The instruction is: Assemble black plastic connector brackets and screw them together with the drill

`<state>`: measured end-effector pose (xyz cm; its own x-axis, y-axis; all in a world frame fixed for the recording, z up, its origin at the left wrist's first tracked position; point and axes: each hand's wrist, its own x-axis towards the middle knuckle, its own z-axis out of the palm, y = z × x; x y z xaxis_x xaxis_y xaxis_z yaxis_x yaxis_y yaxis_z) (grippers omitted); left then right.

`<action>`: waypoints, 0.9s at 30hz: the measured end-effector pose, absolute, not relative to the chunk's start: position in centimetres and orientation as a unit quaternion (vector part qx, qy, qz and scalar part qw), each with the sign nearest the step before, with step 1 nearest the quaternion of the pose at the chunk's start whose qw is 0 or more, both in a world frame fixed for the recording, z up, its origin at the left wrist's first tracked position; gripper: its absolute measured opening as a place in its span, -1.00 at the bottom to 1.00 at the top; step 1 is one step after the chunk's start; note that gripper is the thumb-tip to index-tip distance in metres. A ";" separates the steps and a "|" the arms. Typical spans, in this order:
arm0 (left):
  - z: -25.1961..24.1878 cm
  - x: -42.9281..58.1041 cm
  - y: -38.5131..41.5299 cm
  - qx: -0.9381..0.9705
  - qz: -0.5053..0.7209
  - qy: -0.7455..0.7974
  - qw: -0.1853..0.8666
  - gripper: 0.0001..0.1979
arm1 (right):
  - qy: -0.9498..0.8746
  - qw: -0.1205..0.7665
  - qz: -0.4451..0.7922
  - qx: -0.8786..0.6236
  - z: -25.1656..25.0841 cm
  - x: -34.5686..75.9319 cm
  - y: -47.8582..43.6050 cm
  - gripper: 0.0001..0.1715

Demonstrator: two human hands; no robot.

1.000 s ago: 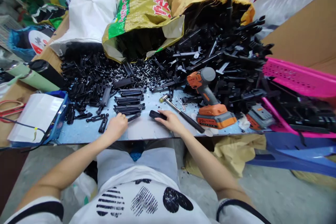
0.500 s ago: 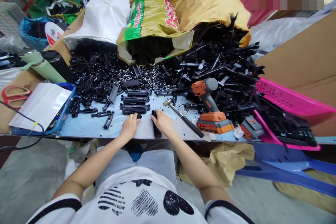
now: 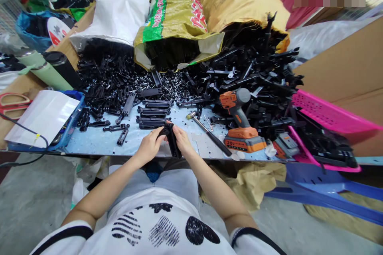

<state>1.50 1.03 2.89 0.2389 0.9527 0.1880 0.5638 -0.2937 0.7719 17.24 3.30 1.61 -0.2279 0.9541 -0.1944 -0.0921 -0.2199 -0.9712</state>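
Observation:
Near the table's front edge, my right hand (image 3: 183,139) is closed around a long black plastic part (image 3: 174,147), which stands tilted toward me. My left hand (image 3: 149,144) pinches a smaller black piece (image 3: 163,132) against the upper end of that part; the fingers partly hide where the two meet. Just beyond my hands lies a stack of similar long black parts (image 3: 154,111), side by side on the blue tabletop (image 3: 98,141). A hammer (image 3: 209,133) rests to the right of my right hand.
An orange and grey cordless drill (image 3: 236,115) stands on its battery at right, beside a spare battery (image 3: 285,143) and a pink basket (image 3: 332,115). Loose screws (image 3: 172,87) and black parts pile up before open sacks (image 3: 176,16). A blue tray (image 3: 72,123) sits left.
My hands have come together. The long black part has been lifted and tilted off the table, and the left hand has brought its smaller black piece against it.

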 end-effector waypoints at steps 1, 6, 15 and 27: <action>2.8 1.5 1.1 0.732 0.333 0.520 0.287 -0.65 | -0.486 0.415 0.618 -0.457 1.7 17.5 3.4 -0.23; 2.8 1.1 1.0 0.735 0.367 0.501 0.272 -0.63 | -0.669 0.372 0.508 -0.395 2.1 19.2 4.3 -0.39; 3.5 2.8 0.5 0.663 0.496 0.517 0.217 -0.65 | -0.734 0.399 0.382 -0.395 2.9 17.8 3.1 -0.44; 1.1 1.5 1.1 0.635 0.488 0.545 0.247 -0.62 | -0.714 0.381 0.453 -0.374 0.9 16.4 3.4 -0.37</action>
<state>1.50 1.11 1.13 -0.0699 0.9341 0.3501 0.4513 -0.2834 0.8462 16.42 3.44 0.91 -0.4307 0.8789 0.2049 0.1881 0.3095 -0.9321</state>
